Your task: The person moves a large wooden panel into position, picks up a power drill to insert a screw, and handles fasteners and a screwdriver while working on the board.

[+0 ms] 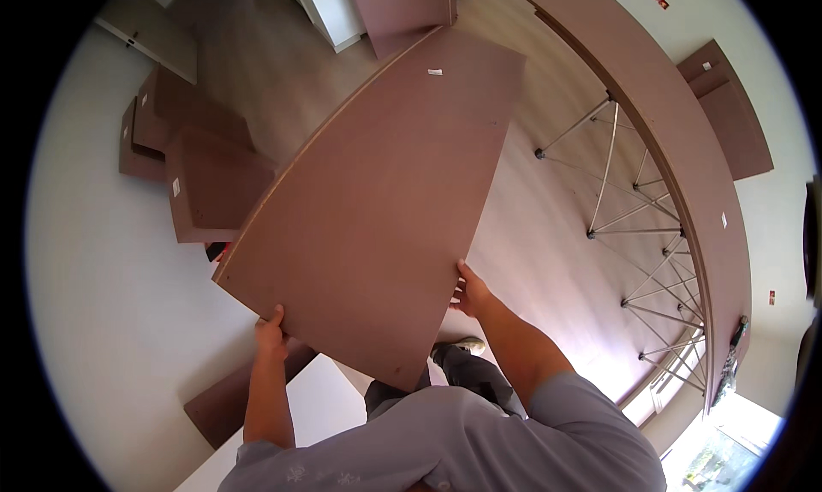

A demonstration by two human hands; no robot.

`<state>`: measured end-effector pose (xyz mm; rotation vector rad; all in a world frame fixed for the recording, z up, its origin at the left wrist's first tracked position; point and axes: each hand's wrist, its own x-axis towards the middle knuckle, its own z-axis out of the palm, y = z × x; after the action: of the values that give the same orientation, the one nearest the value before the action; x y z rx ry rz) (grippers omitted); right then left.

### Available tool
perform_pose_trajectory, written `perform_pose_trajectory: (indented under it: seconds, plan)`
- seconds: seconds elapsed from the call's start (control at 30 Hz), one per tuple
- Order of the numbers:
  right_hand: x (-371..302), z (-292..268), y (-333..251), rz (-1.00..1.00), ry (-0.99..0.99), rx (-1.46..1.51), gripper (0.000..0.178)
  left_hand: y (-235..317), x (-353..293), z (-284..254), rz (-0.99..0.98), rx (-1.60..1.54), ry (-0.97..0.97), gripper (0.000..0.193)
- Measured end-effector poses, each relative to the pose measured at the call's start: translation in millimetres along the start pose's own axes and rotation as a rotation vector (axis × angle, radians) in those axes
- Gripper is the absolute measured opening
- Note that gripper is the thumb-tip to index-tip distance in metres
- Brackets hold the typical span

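Note:
A large reddish-brown board (368, 201) is tilted in front of me, with a small white label near its far end. My left hand (272, 332) grips its near left edge, thumb on top and the other fingers hidden beneath. On the right long edge, my right hand (467, 292) holds the board from the side, with the thumb at the edge and the fingers curled toward its underside. The far end of the board comes up close to another upright brown panel (402, 17); I cannot tell whether they touch.
Brown boards (214, 179) lean against the left wall. To the right, long brown panels (676, 141) rest on a folding metal trestle frame (638, 231). A white panel (317, 406) and another brown board (214, 402) stand by my left arm. Wooden floor (548, 261) shows between.

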<state>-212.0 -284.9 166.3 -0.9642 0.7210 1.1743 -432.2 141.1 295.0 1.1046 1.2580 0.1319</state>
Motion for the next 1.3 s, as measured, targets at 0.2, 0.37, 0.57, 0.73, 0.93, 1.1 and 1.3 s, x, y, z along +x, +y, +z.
perform_pose_trajectory:
  seconds: [0.2, 0.37, 0.57, 0.73, 0.93, 1.1, 1.3]
  plan:
    - [36, 57, -68, 0.074, 0.134, -0.099, 0.087, 57, 33, -17, 0.032, 0.094, 0.018, 0.042]
    - [90, 72, -108, 0.099, 0.214, -0.064, 0.087, 90, 38, -20, -0.050, 0.090, 0.105, 0.048]
    - [201, 20, -188, -0.131, 0.271, 0.166, 0.084, 102, 38, -12, -0.096, 0.119, 0.176, 0.052]
    - [234, -7, -290, -0.119, 0.199, 0.212, 0.087, 94, 49, 22, 0.033, 0.129, 0.375, 0.055]
    - [243, -22, -288, -0.113, 0.356, -0.018, 0.089, 84, 58, 28, -0.007, 0.050, 0.707, 0.069]
    - [216, -28, -289, -0.003, 0.357, 0.019, 0.088, 93, 47, 37, 0.060, 0.210, 0.828, 0.068]
    - [210, -49, -283, -0.002, 0.435, 0.135, 0.087, 113, 79, 58, 0.000, 0.259, 0.779, 0.068]
